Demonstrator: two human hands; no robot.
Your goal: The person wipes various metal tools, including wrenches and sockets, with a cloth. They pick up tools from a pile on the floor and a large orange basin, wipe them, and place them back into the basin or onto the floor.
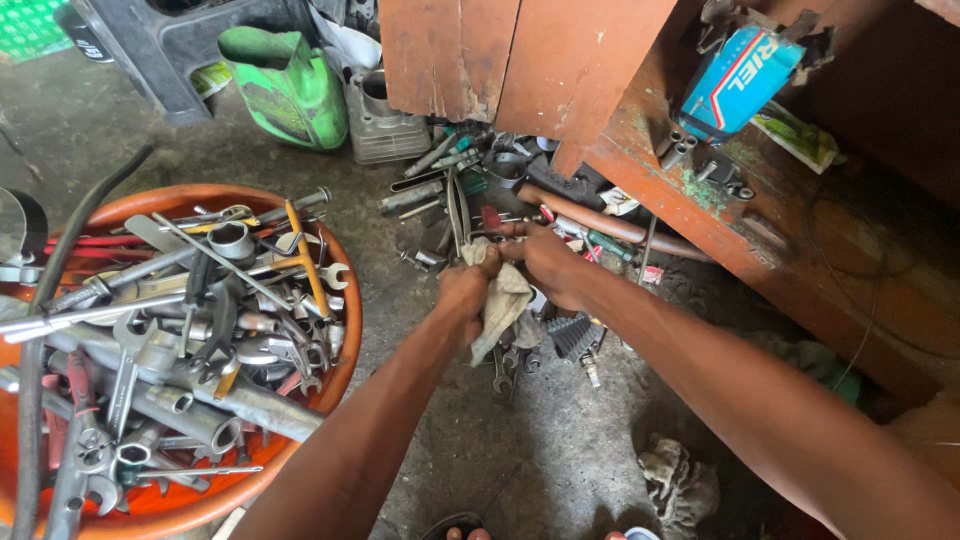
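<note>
L hand (468, 288): closed on dirty beige cloth rag (503, 300)
R hand (548, 262): gripping same rag
Left of hands: round orange plastic basin (340, 375) w/ metal spanners (200, 330)

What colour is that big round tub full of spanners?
Orange tub; the head view shows it clearly at the left.

Two bare arms reach forward and downward from the bottom edge, converging at the centre, where the left hand (467, 287) and right hand (548, 262) sit close together, fingers curled shut in gripping poses.
</note>
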